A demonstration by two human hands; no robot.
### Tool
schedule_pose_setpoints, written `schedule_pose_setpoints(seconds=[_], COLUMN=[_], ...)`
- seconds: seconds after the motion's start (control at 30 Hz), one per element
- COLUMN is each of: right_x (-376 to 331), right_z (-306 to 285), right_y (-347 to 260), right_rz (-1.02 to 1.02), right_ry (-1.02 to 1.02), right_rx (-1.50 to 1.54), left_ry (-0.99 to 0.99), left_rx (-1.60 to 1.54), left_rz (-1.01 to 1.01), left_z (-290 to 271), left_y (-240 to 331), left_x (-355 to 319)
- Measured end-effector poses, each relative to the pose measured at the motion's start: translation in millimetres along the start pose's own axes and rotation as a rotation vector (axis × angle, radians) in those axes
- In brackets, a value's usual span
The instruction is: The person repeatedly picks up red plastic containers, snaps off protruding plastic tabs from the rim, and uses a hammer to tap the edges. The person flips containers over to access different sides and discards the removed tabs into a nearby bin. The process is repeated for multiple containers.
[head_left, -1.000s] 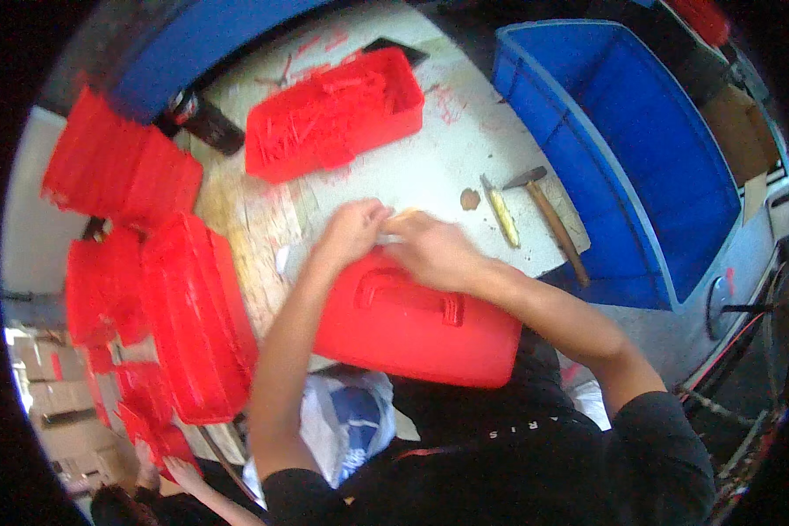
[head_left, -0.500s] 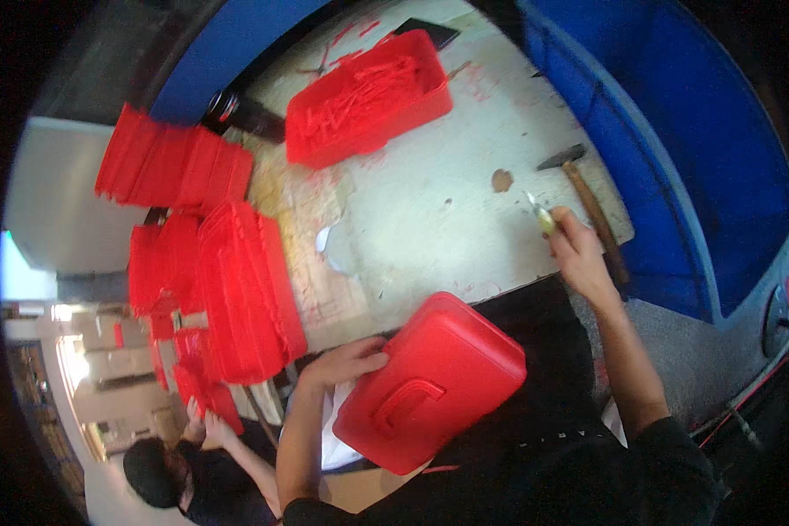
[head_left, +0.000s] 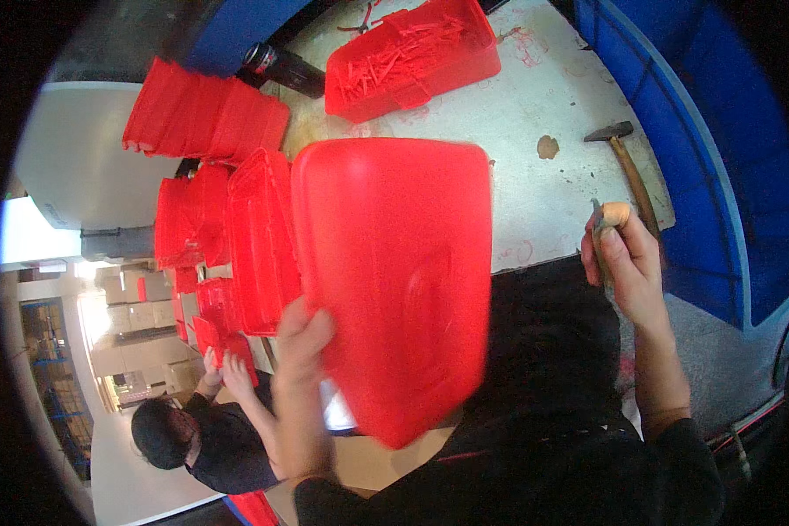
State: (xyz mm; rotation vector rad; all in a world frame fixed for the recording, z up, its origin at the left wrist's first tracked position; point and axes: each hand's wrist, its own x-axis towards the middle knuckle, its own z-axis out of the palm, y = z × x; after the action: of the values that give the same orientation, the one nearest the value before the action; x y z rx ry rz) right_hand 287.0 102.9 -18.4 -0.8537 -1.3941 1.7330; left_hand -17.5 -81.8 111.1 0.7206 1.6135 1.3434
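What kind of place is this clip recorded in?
Likely a small plastics workshop: stacks of red lids beside the worn workbench, a red bin of parts, a hammer and a blue crate.

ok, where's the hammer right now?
In the head view the hammer lies on the table at upper right, near the blue bin, just above the right hand.

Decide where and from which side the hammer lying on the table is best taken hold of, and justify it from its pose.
Probably the wooden handle, mid-length. The hammer lies flat on the table, dark head farthest from the person, handle running back toward the near edge beside the right hand. Coming from above at that near side looks clearest, though this hand already holds a small tool.
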Motion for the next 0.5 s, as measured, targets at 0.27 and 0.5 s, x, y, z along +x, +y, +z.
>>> schedule_pose_setpoints(seconds=[0.27,0.5], right_x=[4,12], right_z=[56,82], right_y=[4,3], right_rz=[-0.02,-0.009], right_ry=[-0.206,-0.263], right_rx=[-0.533,-0.792], left_ry=[0.205,0.181], left_rx=[-0.534,-0.436], left_rz=[0.009,-0.103], left_z=[56,58], left_y=[-90,-89], left_x=[25,12])
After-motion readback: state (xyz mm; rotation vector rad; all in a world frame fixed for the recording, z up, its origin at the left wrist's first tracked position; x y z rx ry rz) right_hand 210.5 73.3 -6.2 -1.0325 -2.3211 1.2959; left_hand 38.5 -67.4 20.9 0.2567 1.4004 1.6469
